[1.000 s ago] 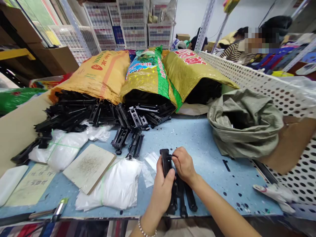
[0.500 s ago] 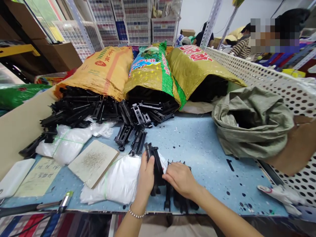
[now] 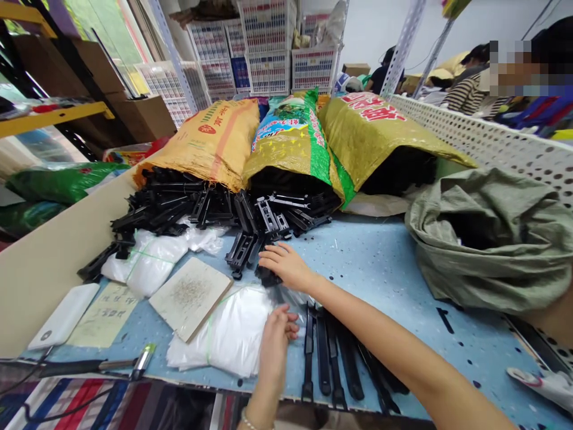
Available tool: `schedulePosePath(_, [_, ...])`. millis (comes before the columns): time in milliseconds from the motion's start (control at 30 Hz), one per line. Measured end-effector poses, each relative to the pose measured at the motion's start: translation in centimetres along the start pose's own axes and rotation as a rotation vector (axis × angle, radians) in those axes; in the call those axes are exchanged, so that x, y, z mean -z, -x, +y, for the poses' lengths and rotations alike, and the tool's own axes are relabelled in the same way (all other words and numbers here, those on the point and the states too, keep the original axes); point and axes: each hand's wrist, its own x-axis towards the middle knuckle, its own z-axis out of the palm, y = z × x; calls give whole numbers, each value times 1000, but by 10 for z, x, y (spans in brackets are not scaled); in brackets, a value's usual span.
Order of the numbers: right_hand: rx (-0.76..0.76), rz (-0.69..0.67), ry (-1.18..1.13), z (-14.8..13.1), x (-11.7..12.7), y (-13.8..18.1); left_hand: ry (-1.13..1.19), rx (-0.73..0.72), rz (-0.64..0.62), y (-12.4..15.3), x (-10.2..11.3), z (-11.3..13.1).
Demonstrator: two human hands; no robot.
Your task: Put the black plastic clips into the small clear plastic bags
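My right hand reaches across to the loose black plastic parts, fingers stretched over a black plastic part; whether the thumb grips it is hidden. Nearer to me, my left hand is empty, with its fingers loosely bent and apart, beside a bundle of clear plastic bags. Below my right forearm, several long black plastic parts lie side by side at the table's front edge. Another slotted black part rests just left of my right hand.
Behind are an orange sack, a green-and-gold sack and a gold sack, with black parts spilling out. A grey-green sack stands right. A square board, white device and hammer lie left. Co-workers sit beyond the perforated panel.
The black part that both hands held has left them and more parts lie in the front row. My right hand has moved forward and left to the loose parts; my left hand is empty.
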Motion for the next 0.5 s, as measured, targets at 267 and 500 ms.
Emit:
schedulePosePath(267, [-125, 189, -376, -75, 29, 105, 206, 132, -161, 9, -4, 60])
schedulePosePath(500, [-298, 363, -120, -37, 19, 114, -68, 49, -210, 34, -27, 54])
